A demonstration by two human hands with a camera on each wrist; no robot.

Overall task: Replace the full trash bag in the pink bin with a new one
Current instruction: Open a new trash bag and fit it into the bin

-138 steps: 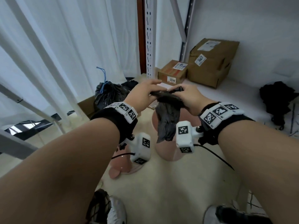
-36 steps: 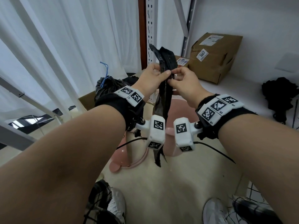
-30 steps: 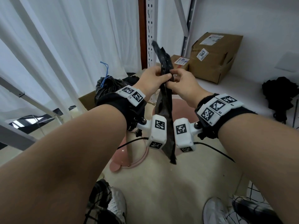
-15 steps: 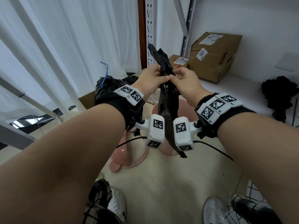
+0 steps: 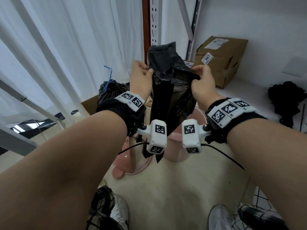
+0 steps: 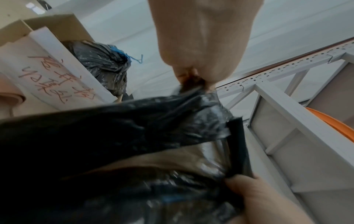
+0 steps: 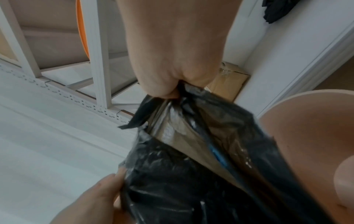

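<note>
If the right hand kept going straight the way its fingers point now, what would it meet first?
Probably the large cardboard box on the white shelf. The right hand, pinching the new black bag, points forward and up toward it; depth is unclear, so the wall behind is possible.

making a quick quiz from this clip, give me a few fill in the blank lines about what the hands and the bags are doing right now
1. Both the left hand and the right hand pinch the top edge of the new ____ trash bag.
2. The bag hangs above the ____ bin, not yet inside it.
3. The full trash bag, to the left, is tied with a ____ string.
4. A label on the large cardboard box reads ____.

Missing words: black; pink; blue; 1467
</note>
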